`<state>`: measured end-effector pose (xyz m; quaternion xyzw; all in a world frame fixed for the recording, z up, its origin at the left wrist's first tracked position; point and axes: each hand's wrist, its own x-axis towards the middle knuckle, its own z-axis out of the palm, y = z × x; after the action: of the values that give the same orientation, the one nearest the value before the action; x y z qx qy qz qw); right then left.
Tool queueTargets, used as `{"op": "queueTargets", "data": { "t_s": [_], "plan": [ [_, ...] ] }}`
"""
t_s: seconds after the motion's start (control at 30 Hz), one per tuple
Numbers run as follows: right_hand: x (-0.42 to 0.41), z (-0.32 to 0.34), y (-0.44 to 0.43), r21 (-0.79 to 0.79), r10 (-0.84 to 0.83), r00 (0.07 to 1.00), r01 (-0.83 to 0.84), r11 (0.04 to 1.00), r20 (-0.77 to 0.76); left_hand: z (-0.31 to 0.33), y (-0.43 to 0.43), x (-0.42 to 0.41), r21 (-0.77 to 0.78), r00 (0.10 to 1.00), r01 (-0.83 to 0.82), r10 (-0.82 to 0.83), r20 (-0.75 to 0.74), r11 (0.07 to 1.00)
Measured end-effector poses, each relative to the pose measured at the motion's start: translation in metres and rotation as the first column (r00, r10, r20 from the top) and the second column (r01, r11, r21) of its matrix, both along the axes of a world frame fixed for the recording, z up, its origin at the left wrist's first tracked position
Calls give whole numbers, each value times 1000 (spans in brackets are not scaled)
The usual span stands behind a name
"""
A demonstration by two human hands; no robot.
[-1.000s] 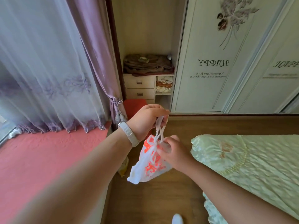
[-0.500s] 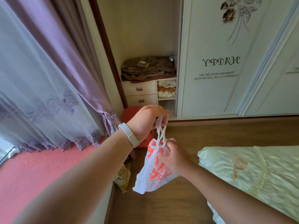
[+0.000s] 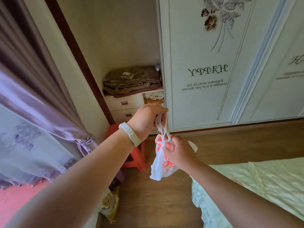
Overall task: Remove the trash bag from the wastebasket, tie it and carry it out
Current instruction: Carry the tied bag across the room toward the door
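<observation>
A small white trash bag (image 3: 160, 165) with orange print hangs in the air over the wooden floor, its handles knotted at the top. My left hand (image 3: 146, 120), with a white wristband, is closed on the handle loops above the knot. My right hand (image 3: 178, 152) grips the bag's neck just below the knot. No wastebasket shows in the view.
A red plastic stool (image 3: 133, 155) stands by the wall below my left wrist. A white wardrobe (image 3: 213, 79) fills the back, a drawer unit (image 3: 125, 104) with folded cloth to its left. A bed with a green cover (image 3: 255, 186) lies at right, purple curtains (image 3: 32, 112) at left.
The view has tilted up and turned left, so the wardrobe and stool look nearer. Both hands keep their grip on the bag, which has shifted right in the frame.
</observation>
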<state>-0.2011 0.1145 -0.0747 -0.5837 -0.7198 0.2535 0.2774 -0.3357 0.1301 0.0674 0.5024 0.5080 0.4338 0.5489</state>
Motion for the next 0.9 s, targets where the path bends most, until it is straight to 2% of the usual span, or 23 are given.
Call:
{"op": "queueTargets", "data": {
  "t_s": [0.2, 0.5, 0.67, 0.77, 0.9],
  "plan": [
    [22, -1, 44, -20, -129, 992, 129, 991, -10, -6, 63, 22, 35, 991, 131, -131, -3, 991],
    [18, -13, 154, -162, -246, 969, 243, 957, -2, -20, 190, 24, 37, 951, 310, -311, 1, 950],
    [2, -15, 236, -177, -286, 958, 286, 942, 26, -18, 274, 11, 27, 890, 455, -456, 18, 890],
    [2, -13, 275, -174, -283, 959, 276, 945, -19, -24, 311, 19, 19, 830, 558, -558, -12, 829],
    [12, -6, 313, -200, -319, 947, 306, 931, -33, -28, 357, 32, -17, 801, 596, -593, 82, 803]
  ]
}}
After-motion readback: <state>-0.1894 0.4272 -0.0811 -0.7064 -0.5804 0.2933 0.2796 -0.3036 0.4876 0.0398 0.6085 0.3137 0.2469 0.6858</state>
